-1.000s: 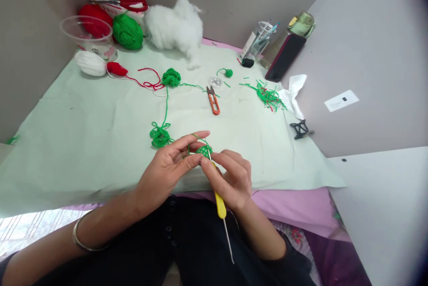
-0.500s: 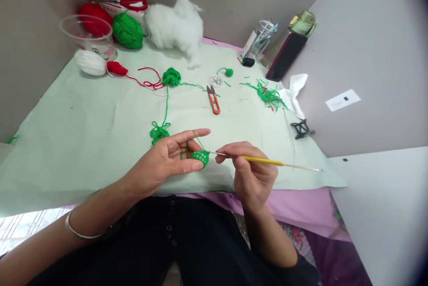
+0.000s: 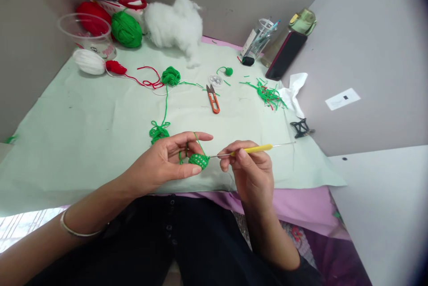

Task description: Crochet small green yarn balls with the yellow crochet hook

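Observation:
Between thumb and fingers, my left hand [image 3: 167, 161] pinches a small green crochet piece [image 3: 199, 161]. A strand of green yarn runs from the piece up over the raised index finger. My right hand [image 3: 252, 170] is closed round the yellow grip of a crochet hook [image 3: 256, 148]. The hook's thin metal tip reaches left to the edge of the green piece; whether it sits inside a stitch is too small to tell. Beside my left hand lies a loose tangle of green yarn [image 3: 158, 132], joined by a strand to a green yarn bundle [image 3: 170, 76].
Orange thread snips [image 3: 213, 99] lie mid-table, near a small green ball [image 3: 228, 71]. Green yarn scraps [image 3: 267, 94] are at the right. White stuffing [image 3: 174, 22], a green yarn ball [image 3: 126, 29] and a clear tub [image 3: 85, 36] stand at the back. A phone [image 3: 286, 55] leans against a bottle.
The crochet hook has tilted: its far end has swung up to a flatter angle. My right hand has turned with it. The green piece has shifted slightly down and left.

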`<state>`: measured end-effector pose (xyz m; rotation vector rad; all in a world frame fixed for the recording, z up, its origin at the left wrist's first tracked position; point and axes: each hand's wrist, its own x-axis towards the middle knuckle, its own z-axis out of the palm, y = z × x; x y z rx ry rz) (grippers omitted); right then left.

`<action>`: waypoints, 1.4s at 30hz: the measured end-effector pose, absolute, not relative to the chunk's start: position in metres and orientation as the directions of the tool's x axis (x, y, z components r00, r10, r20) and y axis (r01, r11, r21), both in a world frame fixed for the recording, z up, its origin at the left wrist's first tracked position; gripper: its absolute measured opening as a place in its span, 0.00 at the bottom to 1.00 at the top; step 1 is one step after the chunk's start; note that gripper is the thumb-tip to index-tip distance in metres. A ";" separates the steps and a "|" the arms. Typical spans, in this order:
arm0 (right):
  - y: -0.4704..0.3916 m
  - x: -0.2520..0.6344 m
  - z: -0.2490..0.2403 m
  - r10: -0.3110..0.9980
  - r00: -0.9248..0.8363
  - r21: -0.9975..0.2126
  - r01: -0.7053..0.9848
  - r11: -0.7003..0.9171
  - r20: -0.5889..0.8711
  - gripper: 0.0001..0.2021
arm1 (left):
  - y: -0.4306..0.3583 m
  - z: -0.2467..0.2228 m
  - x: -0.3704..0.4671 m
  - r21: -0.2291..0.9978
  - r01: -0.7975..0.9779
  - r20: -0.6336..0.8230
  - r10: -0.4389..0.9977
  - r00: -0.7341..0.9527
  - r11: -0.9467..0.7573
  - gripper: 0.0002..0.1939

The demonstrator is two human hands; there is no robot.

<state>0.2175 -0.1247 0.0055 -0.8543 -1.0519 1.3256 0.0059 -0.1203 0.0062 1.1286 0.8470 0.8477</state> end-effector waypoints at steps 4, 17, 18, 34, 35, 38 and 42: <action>-0.124 0.218 0.004 0.999 -0.041 -0.933 -0.359 0.003 0.019 0.05 | -0.123 0.010 0.004 0.997 0.074 -0.040 0.926 0.374 0.013 0.24; -0.121 0.214 0.005 0.990 -0.058 -0.942 -0.321 0.101 0.126 0.08 | -0.119 0.003 0.011 0.755 -0.415 -0.207 0.785 0.584 0.508 0.18; -0.121 0.212 0.005 0.989 -0.051 -0.937 -0.329 0.117 0.141 0.08 | -0.119 0.002 0.012 0.738 -0.431 -0.206 0.781 0.589 0.520 0.18; -0.121 0.213 -0.001 0.953 -0.098 -0.925 -0.287 0.249 0.287 0.06 | -0.120 0.004 0.012 0.907 -0.274 -0.146 0.849 0.508 0.320 0.19; -0.122 0.211 -0.003 0.942 -0.092 -0.927 -0.232 0.294 0.322 0.07 | -0.120 0.004 0.013 0.924 -0.250 -0.137 0.860 0.491 0.290 0.21; -0.123 0.209 -0.005 0.914 -0.091 -0.918 -0.072 0.390 0.396 0.07 | -0.121 0.006 0.015 0.955 -0.173 -0.145 0.888 0.437 0.241 0.26; -0.122 0.211 -0.007 0.916 -0.122 -0.924 -0.072 0.376 0.382 0.08 | -0.122 0.011 0.017 0.991 -0.059 -0.089 0.932 0.352 0.117 0.28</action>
